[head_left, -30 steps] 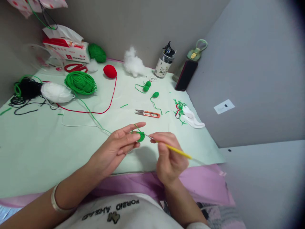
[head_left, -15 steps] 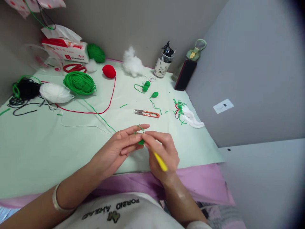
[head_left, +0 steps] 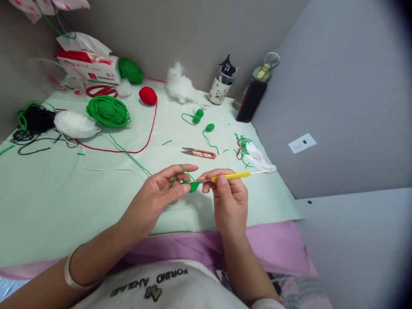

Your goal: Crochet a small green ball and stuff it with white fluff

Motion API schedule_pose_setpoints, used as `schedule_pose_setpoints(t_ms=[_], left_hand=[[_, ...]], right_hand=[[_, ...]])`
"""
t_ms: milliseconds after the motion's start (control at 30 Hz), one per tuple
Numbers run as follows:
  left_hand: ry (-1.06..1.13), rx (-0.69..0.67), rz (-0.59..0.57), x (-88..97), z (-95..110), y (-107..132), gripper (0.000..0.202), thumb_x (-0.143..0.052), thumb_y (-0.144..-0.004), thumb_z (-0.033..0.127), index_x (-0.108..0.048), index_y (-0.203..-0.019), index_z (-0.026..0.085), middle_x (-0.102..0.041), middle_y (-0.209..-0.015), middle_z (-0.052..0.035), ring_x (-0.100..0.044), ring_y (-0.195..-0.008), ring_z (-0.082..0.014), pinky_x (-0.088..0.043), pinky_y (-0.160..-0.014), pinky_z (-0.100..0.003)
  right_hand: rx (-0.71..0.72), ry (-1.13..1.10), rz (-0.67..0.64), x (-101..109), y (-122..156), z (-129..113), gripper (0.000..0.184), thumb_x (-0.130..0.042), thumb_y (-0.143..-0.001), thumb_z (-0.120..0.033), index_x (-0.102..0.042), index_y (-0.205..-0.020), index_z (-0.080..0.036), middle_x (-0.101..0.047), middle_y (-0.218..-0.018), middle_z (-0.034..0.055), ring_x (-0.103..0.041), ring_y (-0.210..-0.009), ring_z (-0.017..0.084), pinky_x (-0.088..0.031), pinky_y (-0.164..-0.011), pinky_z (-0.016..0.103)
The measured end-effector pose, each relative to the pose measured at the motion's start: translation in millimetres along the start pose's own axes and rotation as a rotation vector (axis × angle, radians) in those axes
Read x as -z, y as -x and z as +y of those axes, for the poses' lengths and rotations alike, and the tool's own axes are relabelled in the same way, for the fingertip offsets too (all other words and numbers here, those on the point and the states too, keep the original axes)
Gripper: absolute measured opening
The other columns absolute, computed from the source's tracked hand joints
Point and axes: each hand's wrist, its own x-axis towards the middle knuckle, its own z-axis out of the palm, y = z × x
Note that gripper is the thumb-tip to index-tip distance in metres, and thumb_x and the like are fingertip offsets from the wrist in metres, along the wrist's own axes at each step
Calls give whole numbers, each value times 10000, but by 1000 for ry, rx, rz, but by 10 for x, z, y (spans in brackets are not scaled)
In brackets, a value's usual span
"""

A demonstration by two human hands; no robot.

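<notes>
Between thumb and fingers, my left hand [head_left: 161, 191] pinches a small green crochet piece [head_left: 193, 186], with green yarn [head_left: 187, 172] running up over its raised index finger. My right hand [head_left: 230, 197] is closed on the yellow handle of a crochet hook [head_left: 236, 176]. The hook lies nearly level, its metal tip at the upper edge of the green piece. From the left hand the working strand trails back to the green yarn ball [head_left: 108, 111]. Thread snips [head_left: 198, 153] with an orange handle lie just beyond both hands.
Small green crocheted balls [head_left: 197, 118] and a green oval piece [head_left: 210, 127] lie farther back. Red yarn [head_left: 148, 95], white yarn [head_left: 76, 124] and black yarn [head_left: 38, 120] sit at left. White stuffing [head_left: 180, 86], a pen cup [head_left: 220, 88], a phone [head_left: 251, 101] and yarn scraps [head_left: 243, 143] stand or lie behind.
My right hand has turned and shifted slightly right, swinging the hook from pointing down toward me to nearly level. More of the green piece shows, and the yarn at my left index finger stretches longer.
</notes>
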Motion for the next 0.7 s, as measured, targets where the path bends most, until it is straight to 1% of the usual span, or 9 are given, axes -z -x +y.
schedule_pose_setpoints(t_ms=[133,267,333,400,433,500,567,633,700], left_hand=[[-75,-60,34,8,-13,5,285,-789,-839,273,-795,-1124,280,-608,-831,3,-502,-772,-151,-408,-707,-256],[-150,-131,93,-29,-55,22,305,-806,-838,258,-783,-1139,294,-602,-830,21,-485,-738,-128,-404,-715,-245],[-64,-92,68,-52,-68,23,369,-824,-829,280,-760,-1192,300,-616,-831,26,-503,-727,-117,-415,-712,-234],[99,28,-14,-61,-68,11,412,-822,-836,298,-740,-1240,280,-589,-747,46,-454,-620,-87,-430,-694,-224],[185,94,-55,-58,-63,1,413,-813,-846,294,-737,-1251,261,-540,-672,68,-382,-552,-69,-442,-695,-220],[303,179,-101,-37,-47,-25,378,-793,-864,262,-748,-1237,220,-393,-555,116,-210,-484,-51,-471,-735,-217],[340,175,-100,-14,-29,-47,354,-786,-865,229,-760,-1217,206,-325,-528,131,-157,-484,-51,-490,-800,-224],[317,140,-96,-8,-18,-55,354,-804,-841,219,-772,-1194,222,-438,-590,105,-197,-494,-45,-488,-774,-212],[265,107,-95,-25,-19,-47,356,-824,-818,226,-784,-1172,244,-588,-741,52,-313,-533,-44,-467,-707,-196]], right_hand=[[110,142,-3,-11,48,-43,222,-492,-1056,-271,-695,-985,-216,-755,-921,42,-683,-712,142,-584,-675,315],[452,509,-84,-13,132,-10,254,-506,-1025,-144,-678,-1172,-259,-762,-992,47,-715,-835,173,-600,-730,339],[624,688,-88,-9,163,45,315,-560,-996,-131,-664,-1249,-289,-761,-1028,59,-726,-903,199,-609,-747,354],[689,781,-52,-4,178,89,345,-598,-982,-139,-678,-1267,-316,-753,-1072,69,-727,-961,211,-614,-764,358],[680,761,-37,-1,177,98,340,-596,-985,-146,-689,-1262,-320,-750,-1087,71,-724,-974,212,-615,-771,362],[577,590,-17,1,160,84,308,-559,-1004,-153,-710,-1226,-304,-754,-1055,68,-717,-935,205,-612,-754,369],[438,338,38,-7,124,44,269,-528,-1022,-164,-740,-1139,-280,-749,-950,51,-695,-833,185,-588,-676,344],[326,148,69,-25,81,3,236,-537,-1026,-186,-760,-1045,-262,-735,-883,40,-671,-774,172,-558,-615,316],[265,100,25,-44,50,-23,207,-567,-1018,-198,-767,-1003,-247,-746,-907,42,-672,-777,168,-561,-625,310]])
